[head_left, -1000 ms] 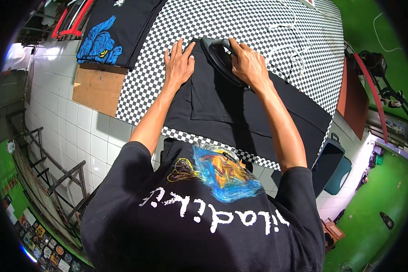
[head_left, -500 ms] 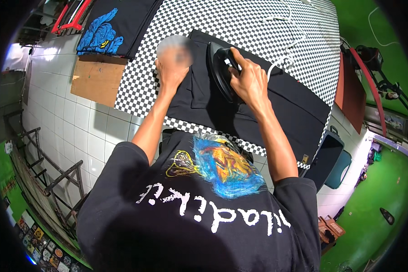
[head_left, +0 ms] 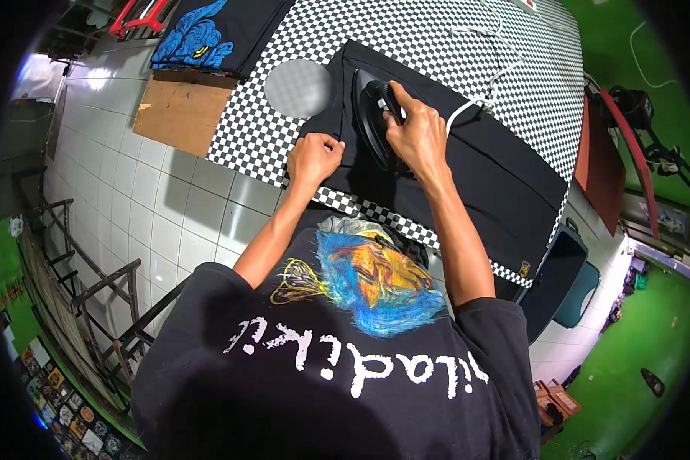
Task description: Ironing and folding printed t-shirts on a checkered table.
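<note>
A black garment (head_left: 475, 180) lies folded flat on a black-and-white checkered cover (head_left: 241, 146). My right hand (head_left: 418, 130) is wrapped round the handle of a black iron (head_left: 366, 126). The iron's soleplate rests on the garment's left part, its tip pointing away from me. My left hand (head_left: 314, 159) is at the near left edge of the garment, fingers curled and thumb against the cloth, seemingly pinching that edge. Its fingertips are partly hidden. From the iron a white cord (head_left: 461, 115) runs off to the far side.
A folded black garment with a blue print (head_left: 195, 42) lies at the far left, above a brown board (head_left: 180, 111). A dark chair (head_left: 556, 264) stands by the right edge. Wooden frames (head_left: 92, 284) lean at the left. A blurred round patch covers some checkered cover.
My left hand has drawn back toward me along the garment's left edge, its fingers now visible and curled. The iron has stayed in nearly the same place on the garment.
</note>
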Action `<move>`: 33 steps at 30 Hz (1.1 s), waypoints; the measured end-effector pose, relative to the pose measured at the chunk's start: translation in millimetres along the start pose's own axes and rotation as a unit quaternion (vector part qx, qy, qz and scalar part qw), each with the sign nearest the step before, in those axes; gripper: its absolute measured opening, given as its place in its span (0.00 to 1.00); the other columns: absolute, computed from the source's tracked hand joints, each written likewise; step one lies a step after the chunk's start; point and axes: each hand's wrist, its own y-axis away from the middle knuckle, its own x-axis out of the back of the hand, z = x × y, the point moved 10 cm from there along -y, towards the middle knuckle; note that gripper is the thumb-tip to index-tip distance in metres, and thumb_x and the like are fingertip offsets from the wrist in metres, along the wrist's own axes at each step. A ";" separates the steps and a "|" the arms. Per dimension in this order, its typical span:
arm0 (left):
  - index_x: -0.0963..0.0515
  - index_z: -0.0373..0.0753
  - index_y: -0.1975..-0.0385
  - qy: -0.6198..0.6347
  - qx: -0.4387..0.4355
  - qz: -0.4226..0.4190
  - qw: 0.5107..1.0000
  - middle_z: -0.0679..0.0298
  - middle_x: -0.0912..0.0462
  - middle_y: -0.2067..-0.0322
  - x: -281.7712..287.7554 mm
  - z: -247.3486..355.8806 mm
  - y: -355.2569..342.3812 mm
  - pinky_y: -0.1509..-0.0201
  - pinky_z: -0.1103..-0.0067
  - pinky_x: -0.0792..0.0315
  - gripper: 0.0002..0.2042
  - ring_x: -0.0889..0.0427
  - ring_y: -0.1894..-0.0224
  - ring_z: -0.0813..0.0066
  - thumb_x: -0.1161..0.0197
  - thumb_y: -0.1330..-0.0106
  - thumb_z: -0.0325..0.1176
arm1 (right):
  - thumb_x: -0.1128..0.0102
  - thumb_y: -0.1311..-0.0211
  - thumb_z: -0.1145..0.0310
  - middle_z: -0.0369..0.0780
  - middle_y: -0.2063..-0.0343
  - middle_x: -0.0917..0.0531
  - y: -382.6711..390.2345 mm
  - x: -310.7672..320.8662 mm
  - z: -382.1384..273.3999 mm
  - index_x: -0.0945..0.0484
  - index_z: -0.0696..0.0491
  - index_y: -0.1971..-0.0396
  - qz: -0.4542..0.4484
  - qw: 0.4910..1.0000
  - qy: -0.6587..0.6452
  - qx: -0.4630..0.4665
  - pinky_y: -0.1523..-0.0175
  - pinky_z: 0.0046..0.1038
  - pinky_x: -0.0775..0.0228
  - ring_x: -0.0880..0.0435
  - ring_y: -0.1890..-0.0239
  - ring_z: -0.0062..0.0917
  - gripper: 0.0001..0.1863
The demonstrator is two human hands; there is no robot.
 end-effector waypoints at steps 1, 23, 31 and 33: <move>0.10 0.45 0.70 0.019 0.008 -0.010 1.000 0.60 0.11 0.74 -1.9 -3.3 -0.3 0.63 0.67 0.19 0.13 0.11 0.69 0.55 0.31 0.39 0.48 | 0.32 0.42 0.69 0.49 0.66 0.12 0.9 -2.1 -1.2 0.21 0.45 0.37 -0.001 1.000 -0.003 -0.001 0.56 0.42 0.24 0.12 0.65 0.43 0.29; 0.19 0.38 0.60 0.152 -0.188 0.125 0.962 0.60 0.16 0.62 45.7 27.1 17.8 0.56 0.70 0.24 0.07 0.18 0.61 0.64 0.36 0.37 0.29 | 0.35 0.41 0.72 0.47 0.64 0.12 37.8 13.4 -15.9 0.19 0.46 0.39 0.006 0.999 0.036 -0.015 0.62 0.41 0.22 0.12 0.69 0.40 0.27; 0.18 0.39 0.55 -0.009 -0.377 0.116 0.919 0.59 0.20 0.49 8.8 50.4 30.8 0.37 0.64 0.33 0.13 0.22 0.45 0.59 0.33 0.38 0.33 | 0.36 0.41 0.71 0.47 0.62 0.12 31.3 34.4 23.6 0.20 0.46 0.39 0.048 0.995 0.076 -0.051 0.60 0.40 0.22 0.11 0.65 0.42 0.27; 0.17 0.39 0.56 -0.004 -0.371 0.113 0.922 0.59 0.20 0.49 6.7 44.6 31.4 0.33 0.61 0.37 0.13 0.23 0.44 0.59 0.32 0.38 0.34 | 0.36 0.41 0.71 0.47 0.62 0.12 29.5 31.2 32.7 0.20 0.46 0.39 0.047 0.994 0.081 -0.059 0.60 0.41 0.22 0.11 0.65 0.41 0.27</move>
